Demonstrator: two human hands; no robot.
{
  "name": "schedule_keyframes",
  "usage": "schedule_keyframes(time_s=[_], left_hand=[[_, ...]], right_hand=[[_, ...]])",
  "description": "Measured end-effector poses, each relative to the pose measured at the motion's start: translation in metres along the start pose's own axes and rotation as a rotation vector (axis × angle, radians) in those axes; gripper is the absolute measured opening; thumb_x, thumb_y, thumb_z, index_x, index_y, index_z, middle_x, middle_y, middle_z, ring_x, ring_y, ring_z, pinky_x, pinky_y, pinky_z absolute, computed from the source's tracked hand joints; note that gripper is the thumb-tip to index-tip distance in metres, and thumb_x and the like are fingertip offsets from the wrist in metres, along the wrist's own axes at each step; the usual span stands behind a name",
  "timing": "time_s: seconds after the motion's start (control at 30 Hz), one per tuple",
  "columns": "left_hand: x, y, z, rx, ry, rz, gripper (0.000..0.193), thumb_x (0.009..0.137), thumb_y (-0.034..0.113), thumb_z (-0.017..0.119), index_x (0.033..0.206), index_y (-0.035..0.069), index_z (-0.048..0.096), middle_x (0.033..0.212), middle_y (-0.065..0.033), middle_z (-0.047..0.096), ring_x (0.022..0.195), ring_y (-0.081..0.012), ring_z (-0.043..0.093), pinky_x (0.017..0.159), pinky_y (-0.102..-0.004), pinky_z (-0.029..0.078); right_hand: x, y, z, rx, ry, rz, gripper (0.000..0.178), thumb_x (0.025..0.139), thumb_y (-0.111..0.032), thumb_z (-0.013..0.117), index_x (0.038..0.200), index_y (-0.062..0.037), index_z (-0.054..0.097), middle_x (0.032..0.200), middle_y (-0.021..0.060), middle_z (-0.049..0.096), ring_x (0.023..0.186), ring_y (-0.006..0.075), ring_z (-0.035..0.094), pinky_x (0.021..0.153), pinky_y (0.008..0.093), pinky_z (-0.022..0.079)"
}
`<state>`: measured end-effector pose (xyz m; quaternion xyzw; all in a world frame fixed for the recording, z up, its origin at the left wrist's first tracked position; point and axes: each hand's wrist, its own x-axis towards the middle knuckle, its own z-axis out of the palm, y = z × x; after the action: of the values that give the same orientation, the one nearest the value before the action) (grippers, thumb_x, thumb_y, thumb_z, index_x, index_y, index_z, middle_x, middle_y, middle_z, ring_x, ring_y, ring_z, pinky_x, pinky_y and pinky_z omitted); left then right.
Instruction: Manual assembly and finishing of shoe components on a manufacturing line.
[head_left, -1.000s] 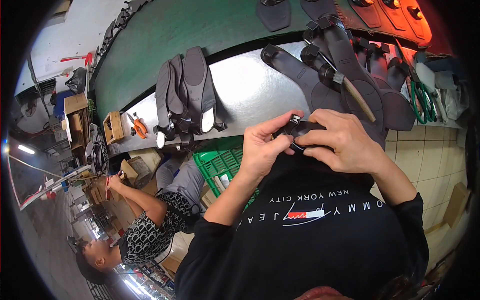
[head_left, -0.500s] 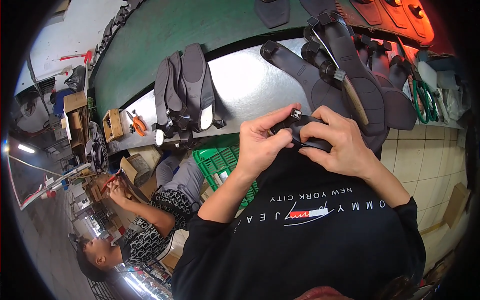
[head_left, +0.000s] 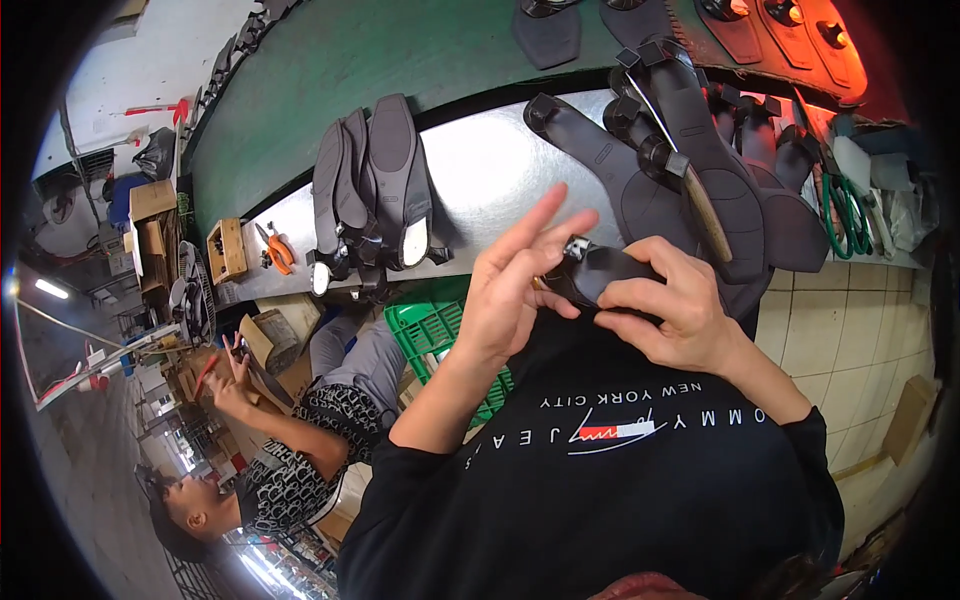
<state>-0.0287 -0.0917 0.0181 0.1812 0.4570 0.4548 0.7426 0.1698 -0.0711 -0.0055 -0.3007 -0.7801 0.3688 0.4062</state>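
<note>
In front of my chest my right hand (head_left: pixel 675 305) grips a dark sandal part (head_left: pixel 615 270), fingers curled over its edge and thumb below. A shiny black band with a small bright square end stands at the part's left side. My left hand (head_left: pixel 515 265) is close beside that band, its fingers stretched out and spread; some fingertips appear to touch the band. How much of the part lies under my right hand cannot be seen. Just beyond my hands, several dark sandal soles (head_left: pixel 725 200) with black bands lie piled on the metal bench.
More dark soles (head_left: pixel 390 150) lie at left on the bench (head_left: pixel 475 165). Orange-handled pliers (head_left: pixel 277 255) sit beside a wooden box (head_left: pixel 228 250). Green-handled scissors (head_left: pixel 845 215) are at right. Below the bench is a green crate (head_left: pixel 420 330). A co-worker (head_left: pixel 320 430) sits at left, hands raised.
My left hand has loosened from the sandal part and spread its fingers upward. My right hand keeps hold, and more of the part shows. The co-worker's hands have shifted.
</note>
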Motion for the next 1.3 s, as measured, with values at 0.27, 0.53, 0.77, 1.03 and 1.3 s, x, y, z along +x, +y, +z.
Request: schedule_keyframes(time_s=[0.27, 0.53, 0.77, 1.03, 1.3], left_hand=[[0.001, -0.011, -0.018, 0.216, -0.063, -0.106, 0.033, 0.09, 0.01, 0.048, 0.122, 0.004, 0.056, 0.092, -0.0029, 0.062, 0.071, -0.0065, 0.059, 0.051, -0.0206, 0.05], [0.003, -0.026, -0.015, 0.304, 0.024, -0.053, 0.027, 0.091, 0.01, 0.044, 0.112, 0.003, 0.06, 0.084, -0.0027, 0.062, 0.063, -0.0062, 0.056, 0.05, -0.0222, 0.05], [-0.006, -0.03, -0.012, 0.426, 0.004, -0.029, 0.022, 0.091, 0.01, 0.046, 0.105, 0.002, 0.06, 0.078, -0.0005, 0.059, 0.061, -0.0035, 0.052, 0.05, -0.0221, 0.049], [-0.011, -0.031, -0.009, 0.459, 0.081, -0.051, 0.017, 0.086, 0.01, 0.058, 0.1, 0.0, 0.06, 0.074, 0.0007, 0.056, 0.063, -0.0042, 0.051, 0.053, -0.02, 0.047], [-0.013, -0.027, -0.013, 0.453, 0.091, -0.103, 0.014, 0.084, 0.009, 0.059, 0.096, 0.0, 0.06, 0.075, 0.0, 0.057, 0.064, -0.0044, 0.051, 0.053, -0.0206, 0.045]], right_hand=[[-0.008, -0.004, 0.001, -0.02, 0.018, 0.184, 0.023, 0.075, -0.007, 0.072, 0.092, -0.0029, 0.058, 0.075, 0.0106, 0.062, 0.061, 0.0263, 0.061, 0.053, 0.0339, 0.047], [-0.009, 0.0, 0.007, -0.083, 0.008, 0.148, 0.018, 0.074, -0.01, 0.074, 0.076, -0.0054, 0.056, 0.063, 0.0074, 0.057, 0.056, 0.0249, 0.059, 0.05, 0.0342, 0.044], [-0.014, -0.003, 0.011, -0.032, -0.003, 0.22, 0.017, 0.075, -0.007, 0.071, 0.076, -0.0045, 0.055, 0.062, 0.0088, 0.057, 0.055, 0.0259, 0.058, 0.05, 0.0353, 0.043], [-0.018, -0.003, 0.01, 0.07, -0.016, 0.286, 0.019, 0.076, -0.009, 0.072, 0.078, -0.0036, 0.055, 0.065, 0.0092, 0.06, 0.057, 0.0244, 0.061, 0.051, 0.0328, 0.045], [-0.022, 0.001, 0.018, 0.174, 0.007, 0.325, 0.019, 0.075, -0.008, 0.075, 0.089, 0.0002, 0.064, 0.072, 0.0116, 0.065, 0.059, 0.0182, 0.064, 0.052, 0.0279, 0.047]])
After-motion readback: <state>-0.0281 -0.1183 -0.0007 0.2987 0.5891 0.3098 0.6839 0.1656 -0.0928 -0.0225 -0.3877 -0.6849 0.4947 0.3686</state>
